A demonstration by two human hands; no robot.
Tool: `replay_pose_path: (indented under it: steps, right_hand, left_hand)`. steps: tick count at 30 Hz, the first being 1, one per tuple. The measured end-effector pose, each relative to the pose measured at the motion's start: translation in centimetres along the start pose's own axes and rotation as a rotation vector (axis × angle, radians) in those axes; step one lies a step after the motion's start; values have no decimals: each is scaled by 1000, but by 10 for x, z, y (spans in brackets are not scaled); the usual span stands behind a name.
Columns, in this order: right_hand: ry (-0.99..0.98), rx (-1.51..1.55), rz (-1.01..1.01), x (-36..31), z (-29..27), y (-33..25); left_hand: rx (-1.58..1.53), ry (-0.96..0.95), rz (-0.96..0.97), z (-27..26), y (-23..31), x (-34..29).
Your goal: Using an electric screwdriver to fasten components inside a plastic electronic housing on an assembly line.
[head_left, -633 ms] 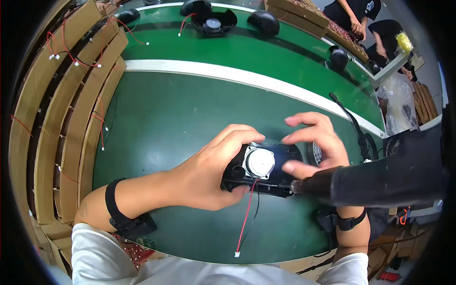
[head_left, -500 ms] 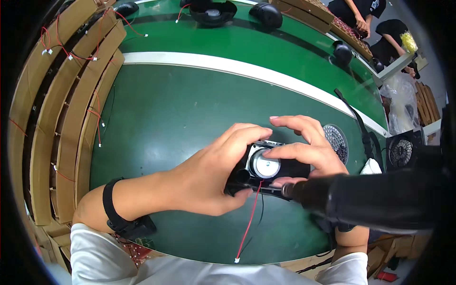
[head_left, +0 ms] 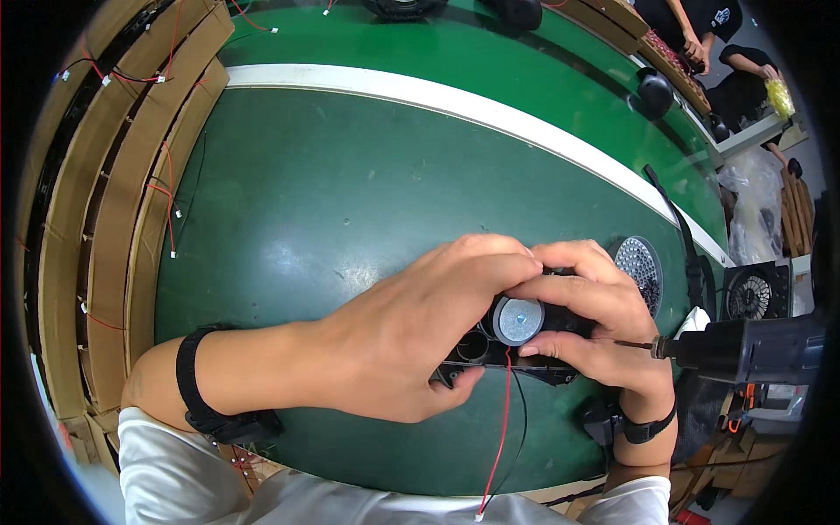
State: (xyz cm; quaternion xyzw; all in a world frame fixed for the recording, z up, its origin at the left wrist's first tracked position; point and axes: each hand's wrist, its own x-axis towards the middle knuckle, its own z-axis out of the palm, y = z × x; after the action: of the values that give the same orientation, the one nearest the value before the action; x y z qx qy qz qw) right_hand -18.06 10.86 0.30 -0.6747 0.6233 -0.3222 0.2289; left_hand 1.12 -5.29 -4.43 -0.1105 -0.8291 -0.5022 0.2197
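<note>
A black plastic housing (head_left: pixel 556 371) is gripped between my two hands above the green tabletop. Set in it is a round speaker (head_left: pixel 519 322) with its silver back facing up. A thin red wire (head_left: pixel 505 420) and a black one run from the speaker toward me, ending in a small white connector (head_left: pixel 479 517). My left hand (head_left: pixel 429 319) wraps the housing's left side, thumb at the near edge. My right hand (head_left: pixel 604 319) curls over the right side, its thumb beside the speaker. Fingers hide much of the housing. A black electric screwdriver (head_left: pixel 744 352) lies level right of my right hand.
A round dish of small metal parts (head_left: pixel 637 256) sits beyond my right hand, near a black strap (head_left: pixel 678 214) and a square black grilled unit (head_left: pixel 750 293). Cardboard trays (head_left: pixel 114 262) with wires line the left. Behind a white rail (head_left: pixel 420 103), a green belt (head_left: pixel 394 52) carries black rounded housings (head_left: pixel 654 92).
The screwdriver's tip has drawn away to the right from the housing. Both hands and the housing have shifted right, and my left fingers reach farther over its far edge. The view has tilted slightly.
</note>
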Motion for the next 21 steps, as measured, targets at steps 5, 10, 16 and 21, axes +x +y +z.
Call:
replay_pose_path:
  steps: [5,10,16,21]
  right_hand:
    - [-16,6,19,0,-1,2]
    - [-24,1,57,0,-1,0]
    - [-7,13,109,0,2,-4]
    - [13,4,85,-2,2,-1]
  left_hand:
    - [-1,2,-8,0,0,1]
    - [-8,-3,-17,-1,2,0]
    - [-8,-9,-27,-1,1,0]
    - [13,-32,-53,-3,6,1]
